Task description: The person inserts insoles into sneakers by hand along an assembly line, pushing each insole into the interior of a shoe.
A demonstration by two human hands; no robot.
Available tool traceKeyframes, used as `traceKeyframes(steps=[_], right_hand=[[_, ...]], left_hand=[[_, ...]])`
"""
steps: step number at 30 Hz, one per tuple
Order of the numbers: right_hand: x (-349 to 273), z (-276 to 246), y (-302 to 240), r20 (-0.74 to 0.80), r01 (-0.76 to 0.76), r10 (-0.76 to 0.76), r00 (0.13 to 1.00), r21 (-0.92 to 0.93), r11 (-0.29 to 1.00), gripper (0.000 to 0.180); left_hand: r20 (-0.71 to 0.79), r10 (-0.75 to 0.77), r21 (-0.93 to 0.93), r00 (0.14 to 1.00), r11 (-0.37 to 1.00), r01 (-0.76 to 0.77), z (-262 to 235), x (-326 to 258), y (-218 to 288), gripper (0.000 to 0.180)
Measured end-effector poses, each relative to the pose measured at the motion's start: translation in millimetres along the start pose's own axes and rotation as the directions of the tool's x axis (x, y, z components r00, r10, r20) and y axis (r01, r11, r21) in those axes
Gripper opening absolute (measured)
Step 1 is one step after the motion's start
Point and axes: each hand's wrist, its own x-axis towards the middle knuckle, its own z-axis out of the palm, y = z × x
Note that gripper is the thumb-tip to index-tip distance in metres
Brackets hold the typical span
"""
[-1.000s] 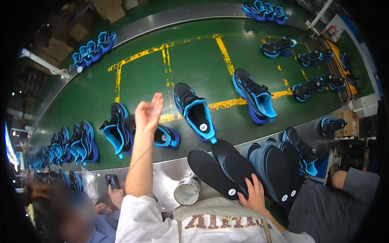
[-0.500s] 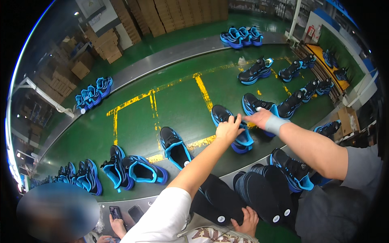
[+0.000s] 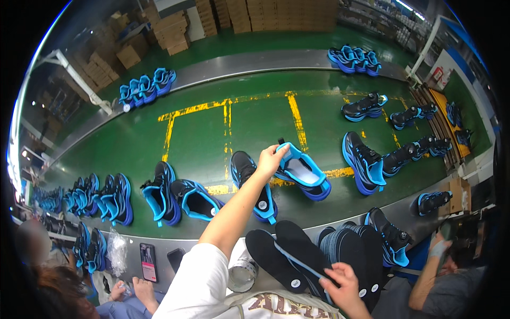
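Observation:
My left hand (image 3: 272, 160) pinches the upper edge of a black-and-blue sneaker (image 3: 313, 187) by its tongue. The sneaker's wide opening shows a pale inside, and its toe is hard to make out. Below, my right hand (image 3: 344, 287) has thumb and fingers at the edge of a black insole (image 3: 302, 249) with a light blue rim. Another black insole (image 3: 265, 255) lies to its left, and a stack of insoles (image 3: 348, 247) to its right. Left of the held sneaker, another sneaker (image 3: 245, 167) stands with a round white sticker at its heel.
More sneakers (image 3: 162, 194) line the green conveyor belt (image 3: 196, 138) on both sides. A phone (image 3: 149, 262), a clear plastic bag (image 3: 117, 250) and a roll of tape (image 3: 242, 275) rest along the near edge. Co-workers sit at left and right; one hand (image 3: 438, 249) wears a grey wristband.
My left hand now pulls the sneaker's opening wide. My right hand has come up to the insole's edge. The co-worker's hand at right has withdrawn from the sneakers. The view has shifted.

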Motion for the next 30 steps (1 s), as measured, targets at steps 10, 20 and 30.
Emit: traceKeyframes(steps=[10,20,30], right_hand=[[178,-35,-36,0.308,-0.314,0.260,0.915,0.140,0.939,0.019],[244,88,49,0.284,0.376,-0.247,0.927,-0.675,0.635,0.017],[244,65,7,0.448,0.271,0.135,0.884,-0.725,0.633,0.026]], left_hand=[[0.246,-0.064,0.167,0.967,0.986,0.023,0,-9,-16,0.042],[0.307,0.067,0.312,0.949,0.935,-0.167,11,-23,-6,0.045],[0.112,-0.039,0.226,0.993,0.974,0.012,16,-26,-23,0.039]])
